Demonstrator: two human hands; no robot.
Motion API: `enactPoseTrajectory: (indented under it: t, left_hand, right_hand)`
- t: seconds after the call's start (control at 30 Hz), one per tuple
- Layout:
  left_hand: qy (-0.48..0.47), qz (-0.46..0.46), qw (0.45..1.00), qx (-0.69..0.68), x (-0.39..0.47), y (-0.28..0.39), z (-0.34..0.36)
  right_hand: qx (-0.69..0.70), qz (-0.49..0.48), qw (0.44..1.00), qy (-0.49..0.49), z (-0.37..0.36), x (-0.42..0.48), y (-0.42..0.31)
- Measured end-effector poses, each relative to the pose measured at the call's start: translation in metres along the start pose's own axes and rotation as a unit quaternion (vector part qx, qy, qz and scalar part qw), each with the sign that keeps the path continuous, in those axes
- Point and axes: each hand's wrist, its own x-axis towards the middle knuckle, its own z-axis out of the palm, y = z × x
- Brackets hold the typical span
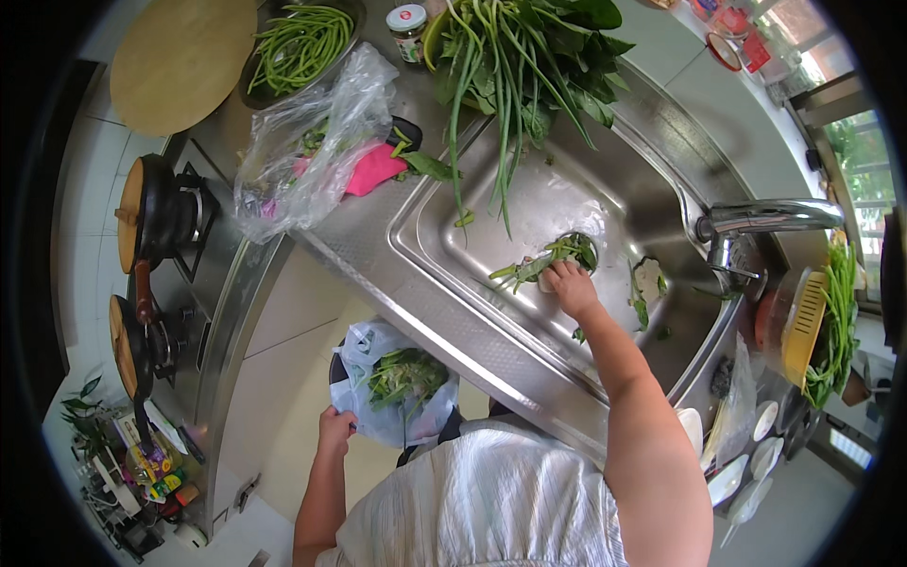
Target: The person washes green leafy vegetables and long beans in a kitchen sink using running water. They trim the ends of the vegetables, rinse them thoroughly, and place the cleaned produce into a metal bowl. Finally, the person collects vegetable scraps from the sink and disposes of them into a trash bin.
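My left hand [336,429] grips the rim of a small waste bin lined with a pale plastic bag [356,397]. Green vegetable trimmings [407,379] lie inside it. My right hand [571,285] reaches down into the stainless steel sink [489,188], its fingers curled onto a clump of leafy scraps [528,271] by the drain. The fingertips are partly hidden among the leaves. More leaf scraps [640,312] cling to the sink floor on the right. Long green stems [504,163] hang over the sink's far edge from a heap of leafy greens [545,64] in a yellow-green container [434,42].
A chrome faucet [772,215] stands at the sink's right. Leftward lie a clear plastic bag [319,142], a pink cloth-like item [374,170], a bowl of long beans [301,49], a lidded jar [407,35] and lidded pans [152,212] on the stove. A yellow basket [804,326] holds greens.
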Motion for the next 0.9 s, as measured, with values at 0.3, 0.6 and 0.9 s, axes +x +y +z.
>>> enactPoseTrajectory:
  t: [0.3,0.6,0.9]
  left_hand:
    - [-0.018,0.000,1.000,-0.002,0.001,-0.002,0.020]
    - [-0.001,-0.007,1.000,0.001,-0.003,0.011,0.023]
    - [0.027,-0.017,0.999,-0.010,-0.007,0.015,0.027]
  right_hand:
    - [0.239,0.060,0.966,0.083,-0.023,-0.009,0.000]
    - [0.267,-0.049,0.962,0.024,0.039,0.083,-0.073]
    - [0.183,0.290,0.921,0.188,0.021,0.093,0.035]
